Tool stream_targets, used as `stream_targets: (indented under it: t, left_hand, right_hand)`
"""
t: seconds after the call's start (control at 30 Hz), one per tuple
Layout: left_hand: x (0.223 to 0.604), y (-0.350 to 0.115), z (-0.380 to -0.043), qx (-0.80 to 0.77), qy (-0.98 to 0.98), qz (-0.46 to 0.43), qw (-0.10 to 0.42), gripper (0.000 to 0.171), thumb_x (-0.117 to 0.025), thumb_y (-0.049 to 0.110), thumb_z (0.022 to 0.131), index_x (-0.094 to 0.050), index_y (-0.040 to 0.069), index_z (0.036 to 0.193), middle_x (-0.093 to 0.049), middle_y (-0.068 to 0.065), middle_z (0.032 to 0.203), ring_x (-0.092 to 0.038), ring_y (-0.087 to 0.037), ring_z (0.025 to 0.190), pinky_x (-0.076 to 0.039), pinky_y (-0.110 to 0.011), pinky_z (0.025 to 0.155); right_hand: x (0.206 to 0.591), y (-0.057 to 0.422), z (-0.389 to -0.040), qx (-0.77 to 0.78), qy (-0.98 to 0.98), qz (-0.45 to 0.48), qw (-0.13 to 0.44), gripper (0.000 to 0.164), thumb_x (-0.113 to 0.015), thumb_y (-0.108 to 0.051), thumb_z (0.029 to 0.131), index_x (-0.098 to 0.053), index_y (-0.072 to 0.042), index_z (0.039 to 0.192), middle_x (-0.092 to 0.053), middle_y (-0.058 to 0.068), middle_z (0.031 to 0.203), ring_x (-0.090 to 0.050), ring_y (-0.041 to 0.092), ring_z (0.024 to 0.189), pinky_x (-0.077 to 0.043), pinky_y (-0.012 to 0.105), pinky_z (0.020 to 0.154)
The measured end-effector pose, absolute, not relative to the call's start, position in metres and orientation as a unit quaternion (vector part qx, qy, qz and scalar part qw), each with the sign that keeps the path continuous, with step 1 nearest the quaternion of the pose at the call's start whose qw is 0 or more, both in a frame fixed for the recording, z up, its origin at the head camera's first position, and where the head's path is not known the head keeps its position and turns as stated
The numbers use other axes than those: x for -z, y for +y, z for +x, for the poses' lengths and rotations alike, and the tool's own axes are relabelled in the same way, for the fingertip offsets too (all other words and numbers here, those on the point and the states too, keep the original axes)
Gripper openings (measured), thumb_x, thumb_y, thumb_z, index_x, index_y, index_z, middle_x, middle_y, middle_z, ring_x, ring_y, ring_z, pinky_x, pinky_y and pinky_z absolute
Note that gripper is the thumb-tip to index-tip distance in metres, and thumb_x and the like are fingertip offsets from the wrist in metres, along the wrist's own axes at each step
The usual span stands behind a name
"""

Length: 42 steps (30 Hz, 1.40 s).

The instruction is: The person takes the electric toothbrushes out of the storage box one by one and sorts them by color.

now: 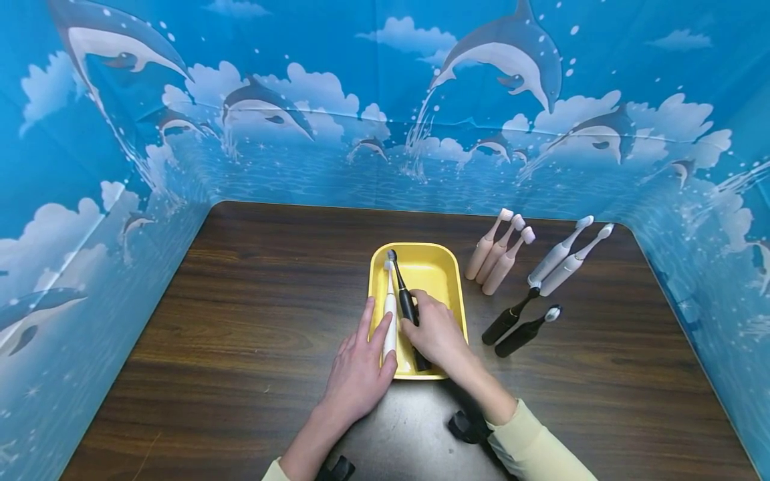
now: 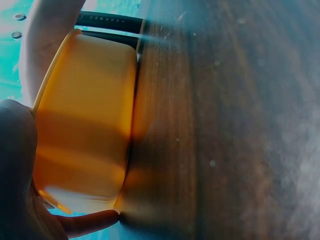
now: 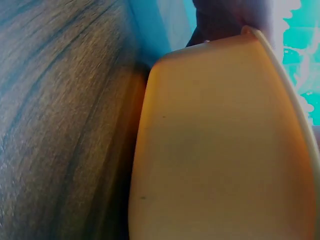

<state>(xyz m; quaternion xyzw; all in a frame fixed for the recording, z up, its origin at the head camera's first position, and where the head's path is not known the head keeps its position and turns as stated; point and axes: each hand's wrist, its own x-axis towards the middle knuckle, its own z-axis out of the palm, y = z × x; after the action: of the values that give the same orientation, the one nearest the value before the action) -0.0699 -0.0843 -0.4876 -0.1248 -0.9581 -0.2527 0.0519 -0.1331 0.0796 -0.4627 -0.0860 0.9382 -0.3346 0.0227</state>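
Note:
A yellow tray [image 1: 442,267] stands on the dark wooden table, holding a white electric toothbrush [image 1: 390,304] and a black electric toothbrush [image 1: 406,302] side by side, heads toward the far end. My left hand [image 1: 359,373] lies over the tray's left rim with spread fingers, some reaching the white toothbrush's handle. From the right, my right hand [image 1: 438,334] grips the black toothbrush's handle, thumb on its near left side; the palm hides part of it. In the left wrist view the tray's outer wall [image 2: 85,95] fills the middle, with a finger [image 2: 92,223] below its corner.
Right of the tray stand several pink electric toothbrushes [image 1: 498,268], two silvery white ones [image 1: 562,270] and two black ones [image 1: 521,337]. A blue dolphin-print curtain [image 1: 337,167] surrounds the table [image 1: 252,300] at the back and sides. A dark wristband [image 1: 463,426] sits by the right sleeve.

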Motion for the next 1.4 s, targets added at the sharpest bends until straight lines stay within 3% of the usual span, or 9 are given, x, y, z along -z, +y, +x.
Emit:
stream_targets:
  t: [0.17, 0.47, 0.7, 1.0, 1.4]
  left_hand:
    - [0.488, -0.084, -0.070, 0.251, -0.958, -0.125, 0.053, 0.059, -0.059, 0.029, 0.095, -0.052, 0.013, 0.151, -0.015, -0.010, 0.170, -0.064, -0.035, 0.105, -0.048, -0.057, 0.095]
    - [0.490, -0.085, -0.070, 0.256, -0.956, -0.126, 0.059, 0.059, -0.059, 0.029, 0.094, -0.053, 0.012, 0.150, -0.016, -0.010, 0.170, -0.064, -0.036, 0.105, -0.048, -0.057, 0.096]
    - [0.489, -0.085, -0.071, 0.254, -0.957, -0.126, 0.058, 0.058, -0.060, 0.029, 0.094, -0.053, 0.013, 0.150, -0.016, -0.010, 0.170, -0.064, -0.035, 0.105, -0.047, -0.057, 0.097]
    - [0.490, -0.084, -0.071, 0.256, -0.956, -0.126, 0.063, 0.057, -0.060, 0.028, 0.094, -0.054, 0.012, 0.149, -0.017, -0.010, 0.170, -0.064, -0.035, 0.104, -0.047, -0.057, 0.097]
    - [0.490, -0.083, -0.070, 0.265, -0.954, -0.123, 0.063, 0.058, -0.061, 0.027, 0.094, -0.054, 0.012, 0.149, -0.017, -0.010, 0.170, -0.063, -0.034, 0.103, -0.048, -0.056, 0.096]
  right_hand:
    - [0.458, 0.081, -0.130, 0.368, 0.926, -0.087, -0.003, 0.053, -0.077, -0.016, 0.088, -0.060, -0.003, 0.136, -0.069, 0.009, 0.096, -0.064, 0.023, 0.082, -0.054, 0.041, 0.072]
    - [0.449, 0.089, -0.123, 0.408, 0.903, -0.109, -0.077, 0.051, -0.078, -0.010, 0.085, -0.061, -0.005, 0.134, -0.067, 0.005, 0.092, -0.060, 0.013, 0.068, -0.051, 0.034, 0.062]
    - [0.443, 0.095, -0.118, 0.436, 0.884, -0.118, -0.122, 0.052, -0.078, -0.009, 0.086, -0.060, -0.005, 0.135, -0.069, 0.009, 0.098, -0.067, 0.017, 0.075, -0.054, 0.034, 0.063]
    - [0.429, 0.104, -0.102, 0.470, 0.864, -0.125, -0.135, 0.058, -0.077, -0.004, 0.088, -0.055, -0.006, 0.141, -0.068, 0.012, 0.109, -0.068, 0.019, 0.086, -0.060, 0.030, 0.067]
    - [0.419, 0.126, -0.079, 0.458, 0.859, -0.149, -0.175, 0.064, -0.078, 0.006, 0.085, -0.051, -0.002, 0.142, -0.068, 0.017, 0.115, -0.071, 0.027, 0.094, -0.061, 0.037, 0.069]
